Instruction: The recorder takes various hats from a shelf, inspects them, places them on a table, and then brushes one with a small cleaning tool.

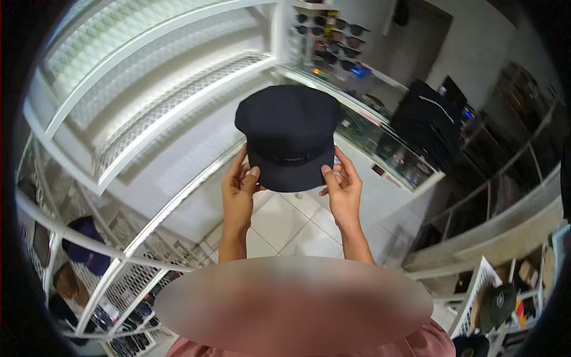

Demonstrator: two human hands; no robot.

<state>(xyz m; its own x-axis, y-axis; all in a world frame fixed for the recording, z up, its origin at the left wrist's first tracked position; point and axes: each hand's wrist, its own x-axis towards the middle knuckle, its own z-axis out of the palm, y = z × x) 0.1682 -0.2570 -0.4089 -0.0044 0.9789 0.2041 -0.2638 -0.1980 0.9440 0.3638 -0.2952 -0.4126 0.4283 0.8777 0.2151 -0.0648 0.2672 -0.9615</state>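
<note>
A black cap [287, 120] with a short brim and a small label bearing writing is held up before me, its front and brim towards me. My left hand [242, 178] grips the cap's left side, the thumb near the brim's corner. On the opposite side my right hand [341, 180] holds it in much the same way. The cap's crown stands upright above the brim. Its inside and back are hidden, as are some of my fingertips behind it.
White mesh shelving [178, 96] rises at the left. A glass display counter [379, 138] stands at the right, with sunglasses [345, 40] on a rack behind. Caps lie on lower-left mesh shelves, and a dark green cap [496, 307] sits lower right. Below is tiled floor [281, 223].
</note>
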